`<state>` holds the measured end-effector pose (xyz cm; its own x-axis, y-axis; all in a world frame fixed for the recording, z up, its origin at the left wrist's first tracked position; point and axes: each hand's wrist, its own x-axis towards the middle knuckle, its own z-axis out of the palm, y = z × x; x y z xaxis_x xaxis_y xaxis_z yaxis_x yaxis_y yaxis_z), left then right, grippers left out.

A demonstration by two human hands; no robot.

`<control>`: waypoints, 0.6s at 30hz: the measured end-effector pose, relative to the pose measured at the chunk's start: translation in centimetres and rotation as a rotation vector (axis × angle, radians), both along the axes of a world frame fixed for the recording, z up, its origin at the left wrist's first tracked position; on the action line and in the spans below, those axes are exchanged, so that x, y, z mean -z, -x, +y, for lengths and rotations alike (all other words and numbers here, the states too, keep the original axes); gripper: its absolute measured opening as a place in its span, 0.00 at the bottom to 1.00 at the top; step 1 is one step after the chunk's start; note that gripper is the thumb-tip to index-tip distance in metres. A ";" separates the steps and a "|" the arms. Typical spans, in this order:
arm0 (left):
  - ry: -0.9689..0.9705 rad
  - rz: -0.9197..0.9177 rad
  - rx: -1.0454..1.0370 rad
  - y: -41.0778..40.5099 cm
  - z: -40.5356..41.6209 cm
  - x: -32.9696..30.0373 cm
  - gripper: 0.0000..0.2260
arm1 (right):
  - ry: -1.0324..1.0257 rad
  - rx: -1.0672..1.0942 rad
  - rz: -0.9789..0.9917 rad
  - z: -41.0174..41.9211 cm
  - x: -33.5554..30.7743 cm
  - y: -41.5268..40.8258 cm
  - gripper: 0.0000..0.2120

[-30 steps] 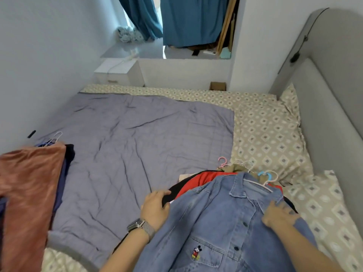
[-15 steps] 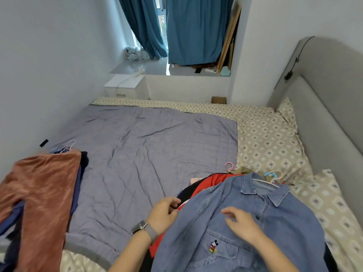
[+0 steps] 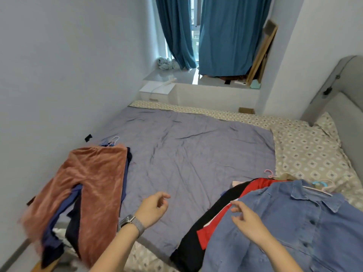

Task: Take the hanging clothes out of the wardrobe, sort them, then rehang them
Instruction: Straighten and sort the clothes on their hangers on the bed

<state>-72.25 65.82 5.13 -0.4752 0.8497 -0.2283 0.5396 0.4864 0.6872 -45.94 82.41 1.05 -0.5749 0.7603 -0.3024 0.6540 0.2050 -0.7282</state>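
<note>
A blue denim jacket (image 3: 306,226) on a hanger lies on top of a pile at the bed's near right, over a red garment (image 3: 255,188) and a black one (image 3: 198,238). Pastel hanger hooks (image 3: 319,183) stick out behind the collar. At the left lie rust velvet trousers (image 3: 92,191) over dark blue clothes (image 3: 57,222). My left hand (image 3: 152,209), with a watch on its wrist, hovers over the grey quilt, fingers loosely curled, holding nothing. My right hand (image 3: 246,218) hangs just above the jacket's left edge, fingers relaxed and empty.
The grey quilt (image 3: 192,152) covers most of the bed, with patterned pillows (image 3: 310,154) and a grey headboard (image 3: 345,107) on the right. A white wall runs along the left. Beyond the bed stand a white nightstand (image 3: 157,91), a window ledge and blue curtains (image 3: 225,36).
Both hands have let go of the denim jacket and lifted off the pile; my left hand moved left over the quilt. The view has swung left, showing more of the rust trousers.
</note>
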 end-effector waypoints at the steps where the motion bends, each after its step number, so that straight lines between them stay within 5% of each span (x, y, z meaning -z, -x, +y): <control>1: 0.011 -0.002 -0.020 1.2 -1.2 -0.1 0.08 | -0.009 -0.018 0.001 -0.7 0.0 1.3 0.21; 18: -0.003 0.009 -0.584 21.3 -19.4 -0.9 0.09 | -0.067 -0.569 -0.003 -9.5 -0.2 33.8 0.19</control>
